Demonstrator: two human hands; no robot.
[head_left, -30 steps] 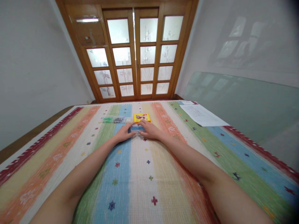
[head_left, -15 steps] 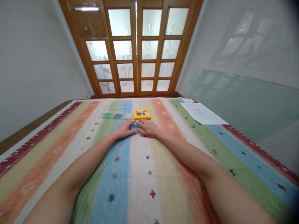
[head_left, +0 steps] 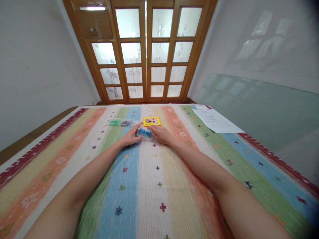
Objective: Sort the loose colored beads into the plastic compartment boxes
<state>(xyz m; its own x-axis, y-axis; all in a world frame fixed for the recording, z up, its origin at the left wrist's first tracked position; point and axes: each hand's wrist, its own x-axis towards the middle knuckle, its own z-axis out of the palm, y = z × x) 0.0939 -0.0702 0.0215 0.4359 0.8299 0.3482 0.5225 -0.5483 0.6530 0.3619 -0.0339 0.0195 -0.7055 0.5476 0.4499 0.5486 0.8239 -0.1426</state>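
A small clear plastic box (head_left: 145, 132) with blue pieces in it is between my hands on the striped cloth. My left hand (head_left: 131, 135) grips the box's left side, thumb near and fingers on the far side. At the right end, my right hand (head_left: 161, 134) has its fingers closed on the box's edge. Its fingertips are partly hidden, and I cannot tell whether the lid is raised. Just behind the hands lies a yellow box (head_left: 152, 121) with printed pictures and lettering.
Left of the yellow box are a clear box of green pieces (head_left: 115, 122) and a clear box of dark pieces (head_left: 126, 123). Printed paper sheets (head_left: 215, 120) lie at the right side of the table. Wooden glazed doors (head_left: 146, 53) stand behind it, with walls either side.
My hands have moved slightly apart, my left hand to the left. More of the clear box and its blue pieces now shows between them. The other boxes have stayed put.
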